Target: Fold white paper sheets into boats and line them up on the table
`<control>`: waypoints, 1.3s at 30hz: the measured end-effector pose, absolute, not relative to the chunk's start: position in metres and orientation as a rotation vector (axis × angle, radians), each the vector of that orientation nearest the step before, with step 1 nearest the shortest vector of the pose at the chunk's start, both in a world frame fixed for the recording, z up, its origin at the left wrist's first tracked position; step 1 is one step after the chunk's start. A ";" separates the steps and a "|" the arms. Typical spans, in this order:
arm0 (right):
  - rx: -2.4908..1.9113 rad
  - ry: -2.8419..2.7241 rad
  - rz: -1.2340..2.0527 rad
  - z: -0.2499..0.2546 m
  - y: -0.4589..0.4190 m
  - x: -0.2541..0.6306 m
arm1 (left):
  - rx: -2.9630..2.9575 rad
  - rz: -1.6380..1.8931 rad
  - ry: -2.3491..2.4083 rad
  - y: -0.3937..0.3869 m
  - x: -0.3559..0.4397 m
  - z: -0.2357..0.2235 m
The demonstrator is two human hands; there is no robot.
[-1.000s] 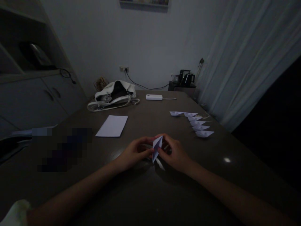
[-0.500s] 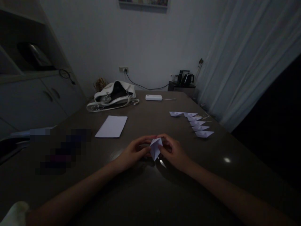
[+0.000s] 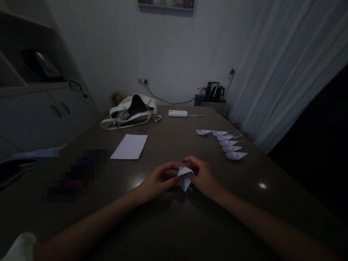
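A small folded white paper (image 3: pixel 185 181) with a pointed lower end is held just above the table between both hands. My left hand (image 3: pixel 160 179) pinches its left edge, thumb in front and fingers behind. On the other side, my right hand (image 3: pixel 202 177) grips it with the thumb tucked at the paper's opening; part of those fingers is hidden behind the paper. Several folded paper boats (image 3: pixel 236 156) stand in a bent row to the right. A stack of white paper sheets (image 3: pixel 129 146) lies flat to the left, beyond my left hand.
On the brown table (image 3: pixel 174 224), a white handbag (image 3: pixel 130 110) sits at the back left. A white power bank (image 3: pixel 178 113) with a short cable lies at the far end. Behind it a black kettle (image 3: pixel 216 91) stands on a low cabinet. A curtain (image 3: pixel 272 69) hangs at the right.
The folded paper has shifted slightly right and nearer to me, and its top has turned and opened a little. Both hands have moved with it, still gripping.
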State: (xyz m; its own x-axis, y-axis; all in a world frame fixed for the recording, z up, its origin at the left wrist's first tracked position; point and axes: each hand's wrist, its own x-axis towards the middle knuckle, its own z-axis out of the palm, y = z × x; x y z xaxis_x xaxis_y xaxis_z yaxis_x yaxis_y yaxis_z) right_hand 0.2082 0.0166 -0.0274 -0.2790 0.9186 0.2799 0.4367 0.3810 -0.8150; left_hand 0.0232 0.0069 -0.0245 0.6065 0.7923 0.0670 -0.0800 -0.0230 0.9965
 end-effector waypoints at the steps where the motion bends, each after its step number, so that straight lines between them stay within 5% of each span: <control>1: -1.150 -1.885 0.828 -0.027 0.016 0.209 | 1.417 0.783 0.649 0.007 0.023 -0.024; 39: -0.793 -1.787 1.317 -0.032 0.018 0.210 | 1.184 0.833 0.862 0.018 0.016 -0.025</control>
State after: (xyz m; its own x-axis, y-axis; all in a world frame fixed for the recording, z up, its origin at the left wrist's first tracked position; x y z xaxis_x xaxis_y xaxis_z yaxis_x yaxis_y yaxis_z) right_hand 0.2098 0.0179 -0.0322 -0.5151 0.8299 0.2145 0.0408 0.2737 -0.9609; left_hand 0.0159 0.0178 -0.0247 0.4361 0.8917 -0.1215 -0.0908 0.1779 0.9799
